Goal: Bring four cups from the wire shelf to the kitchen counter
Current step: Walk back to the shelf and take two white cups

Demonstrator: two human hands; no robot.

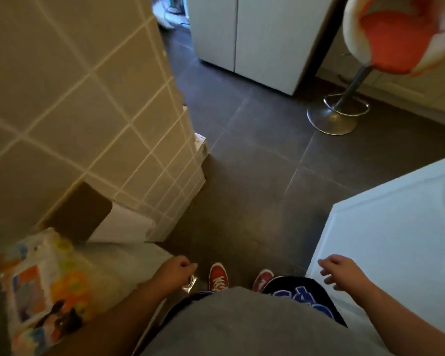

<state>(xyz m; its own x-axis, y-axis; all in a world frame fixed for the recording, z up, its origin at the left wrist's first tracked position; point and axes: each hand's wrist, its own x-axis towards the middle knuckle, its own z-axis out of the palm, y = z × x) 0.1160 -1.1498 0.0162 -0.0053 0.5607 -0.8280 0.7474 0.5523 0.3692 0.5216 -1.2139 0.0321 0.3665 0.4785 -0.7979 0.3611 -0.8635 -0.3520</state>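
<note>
I look down at my feet on a dark tiled floor. My left hand (176,272) hangs low at the bottom centre with its fingers curled around a small clear shiny thing, which looks like a glass cup (190,282); most of it is hidden by the hand. My right hand (341,273) is at the bottom right, empty, with its fingers spread, just over the edge of a white flat surface (396,227). No wire shelf or other cups are in view.
A beige tiled wall (75,98) fills the left. Below it lie a printed plastic bag (44,283) and white boxes (129,224). A white cabinet (254,39) stands ahead, and a bar stool with an orange seat (396,34) is at the top right. Dark floor (254,163) runs between them.
</note>
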